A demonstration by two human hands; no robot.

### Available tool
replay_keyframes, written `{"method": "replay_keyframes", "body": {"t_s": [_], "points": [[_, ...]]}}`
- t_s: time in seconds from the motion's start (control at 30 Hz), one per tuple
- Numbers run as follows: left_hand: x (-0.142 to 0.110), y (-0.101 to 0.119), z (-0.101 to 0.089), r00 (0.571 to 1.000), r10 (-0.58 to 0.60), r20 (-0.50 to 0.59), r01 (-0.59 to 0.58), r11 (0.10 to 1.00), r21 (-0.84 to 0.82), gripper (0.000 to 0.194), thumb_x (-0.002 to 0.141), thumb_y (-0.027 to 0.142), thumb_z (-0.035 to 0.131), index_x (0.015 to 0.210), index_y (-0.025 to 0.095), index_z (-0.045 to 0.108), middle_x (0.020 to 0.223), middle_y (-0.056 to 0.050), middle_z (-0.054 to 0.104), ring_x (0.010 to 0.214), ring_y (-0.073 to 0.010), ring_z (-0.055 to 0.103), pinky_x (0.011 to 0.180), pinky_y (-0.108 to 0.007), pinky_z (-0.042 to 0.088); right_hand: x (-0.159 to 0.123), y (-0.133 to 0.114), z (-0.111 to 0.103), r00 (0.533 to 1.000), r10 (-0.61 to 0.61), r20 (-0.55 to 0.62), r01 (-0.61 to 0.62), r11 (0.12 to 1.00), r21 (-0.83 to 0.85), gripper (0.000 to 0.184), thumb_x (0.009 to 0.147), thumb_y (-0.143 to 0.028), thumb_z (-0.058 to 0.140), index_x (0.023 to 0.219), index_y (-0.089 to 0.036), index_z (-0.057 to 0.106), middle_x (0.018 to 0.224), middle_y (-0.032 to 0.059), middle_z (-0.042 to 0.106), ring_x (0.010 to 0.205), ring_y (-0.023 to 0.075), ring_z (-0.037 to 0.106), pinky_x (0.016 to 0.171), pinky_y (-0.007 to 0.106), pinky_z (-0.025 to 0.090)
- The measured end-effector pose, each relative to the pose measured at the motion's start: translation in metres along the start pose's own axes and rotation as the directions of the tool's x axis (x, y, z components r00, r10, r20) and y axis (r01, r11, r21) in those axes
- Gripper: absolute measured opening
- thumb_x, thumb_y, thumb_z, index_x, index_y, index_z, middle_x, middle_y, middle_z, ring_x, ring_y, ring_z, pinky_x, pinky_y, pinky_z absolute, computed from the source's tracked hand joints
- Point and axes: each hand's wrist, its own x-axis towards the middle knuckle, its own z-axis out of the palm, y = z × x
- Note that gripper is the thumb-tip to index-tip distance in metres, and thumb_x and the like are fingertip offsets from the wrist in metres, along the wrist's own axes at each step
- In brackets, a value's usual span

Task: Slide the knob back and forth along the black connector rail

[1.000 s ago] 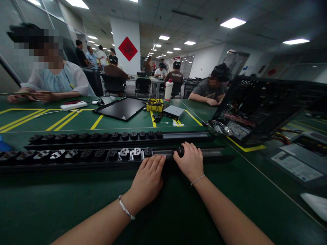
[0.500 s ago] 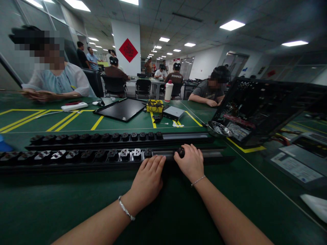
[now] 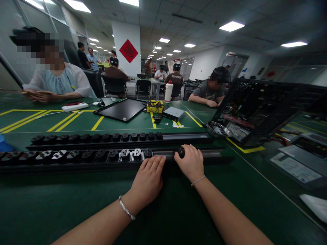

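Note:
Two long black rails lie across the green table, the near rail point(image 3: 76, 162) and the far rail point(image 3: 184, 136), each carrying a row of several black socket modules. My left hand point(image 3: 148, 178) lies flat with fingers stretched onto the near rail's front edge. My right hand point(image 3: 190, 161) is closed round a small black round module point(image 3: 181, 151) sitting on the near rail, right of the last seated module.
An open black computer case point(image 3: 258, 109) stands at the right with a metal bowl point(image 3: 217, 128) beside it. Behind the rails lie a black panel point(image 3: 121, 109), a yellow box point(image 3: 154, 106), a grey box point(image 3: 174, 113) and a white bottle point(image 3: 168, 92). People sit across the table.
The view has shifted very slightly. Both hands stay where they were on the near rail.

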Motion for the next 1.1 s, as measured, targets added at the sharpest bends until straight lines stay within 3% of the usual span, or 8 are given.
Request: {"method": "replay_keyframes", "body": {"t_s": [1.1], "points": [[0.0004, -0.0009, 0.0019, 1.000, 0.002, -0.003, -0.002, 1.000, -0.007, 0.060, 0.079, 0.017, 0.043, 0.138, 0.017, 0.031, 0.138, -0.008, 0.046, 0.126, -0.0224, 0.038, 0.106, -0.041, 0.028, -0.0023, 0.0011, 0.0056, 0.998, 0.055, -0.036, -0.054, 0.998, 0.035, 0.041, 0.077, -0.037, 0.049, 0.112, -0.016, 0.057, 0.117, 0.0111, 0.061, 0.120, 0.0258, 0.046, 0.104, 0.044, 0.021]]}}
